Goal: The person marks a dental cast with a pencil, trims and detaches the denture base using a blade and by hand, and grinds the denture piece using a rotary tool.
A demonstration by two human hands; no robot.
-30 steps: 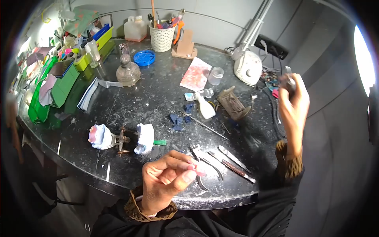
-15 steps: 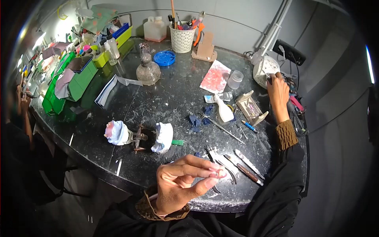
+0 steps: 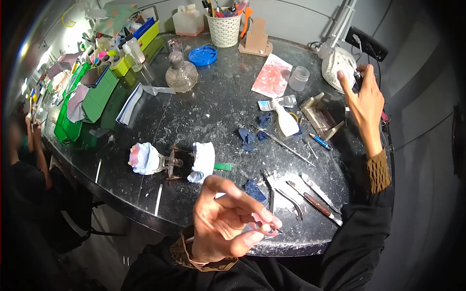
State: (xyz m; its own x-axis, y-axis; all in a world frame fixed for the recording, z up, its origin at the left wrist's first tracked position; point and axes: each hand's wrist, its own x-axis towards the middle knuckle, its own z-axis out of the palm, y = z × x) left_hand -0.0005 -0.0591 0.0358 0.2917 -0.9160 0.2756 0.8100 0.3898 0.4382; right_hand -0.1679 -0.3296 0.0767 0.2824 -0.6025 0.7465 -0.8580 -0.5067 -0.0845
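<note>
My left hand (image 3: 221, 223) is nearest to me, with thumb and fingertips bent in a narrow ring. They hold a small pink piece (image 3: 264, 226), up above the edge of the dark table (image 3: 228, 106). I think I am at the step of holding this piece while my other hand handles a tool. Any move with it calls for a soft, steady pinch, because it is small and could slip.

Just past it lie the pliers (image 3: 297, 208) and a knife with a brown handle (image 3: 316, 203). To the left of them, two pale tooth models (image 3: 147, 160) (image 3: 203, 160) sit on either side of a metal hinge (image 3: 174, 164).

Further off, a white bottle (image 3: 286, 121) lies beside a worn stand (image 3: 320, 118). Out to the right, my right hand (image 3: 367, 104) is curled around a dark tool (image 3: 358, 81), in front of the round white box (image 3: 336, 69). I cannot tell if the tool touches the box. That hand needs a sure hold too, I think. Farther back stands a white woven cup (image 3: 224, 31) full of pens and tools.
</note>
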